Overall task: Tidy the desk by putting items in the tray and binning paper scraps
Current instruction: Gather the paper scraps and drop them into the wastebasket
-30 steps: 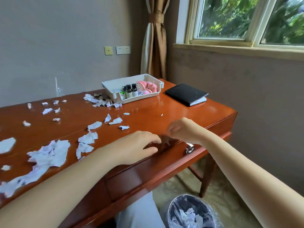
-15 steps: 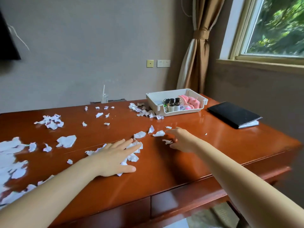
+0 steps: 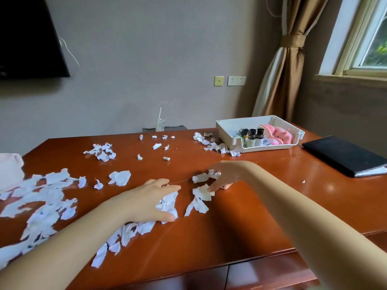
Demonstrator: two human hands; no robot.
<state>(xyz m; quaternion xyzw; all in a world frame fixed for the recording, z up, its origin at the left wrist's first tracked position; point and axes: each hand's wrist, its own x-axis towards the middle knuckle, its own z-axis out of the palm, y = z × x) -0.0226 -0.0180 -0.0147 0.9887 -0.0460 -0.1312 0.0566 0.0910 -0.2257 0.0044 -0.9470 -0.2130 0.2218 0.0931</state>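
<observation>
Left hand [image 3: 154, 200] open on paper scraps [image 3: 167, 203], right hand [image 3: 223, 176] pinching some; our sweep may spill them off the tabletop's [image 3: 251, 210] 6 o'clock edge.

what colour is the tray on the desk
White; the rectangular plastic tray shows best in the head view.

Bare forearms run without sleeves to the bare left hand [image 3: 151, 199] and right hand [image 3: 224, 174].

Left hand [image 3: 150, 199] flat, fingers spread, pressing paper scraps [image 3: 167, 204] mid-desk [image 3: 199, 248]. Right hand [image 3: 225, 174] is just beside it, fingers curled round a few more. Scraps litter the left side. A white tray [image 3: 259, 119] sits at the far right corner, a black notebook [image 3: 343, 158] by the right edge.
</observation>
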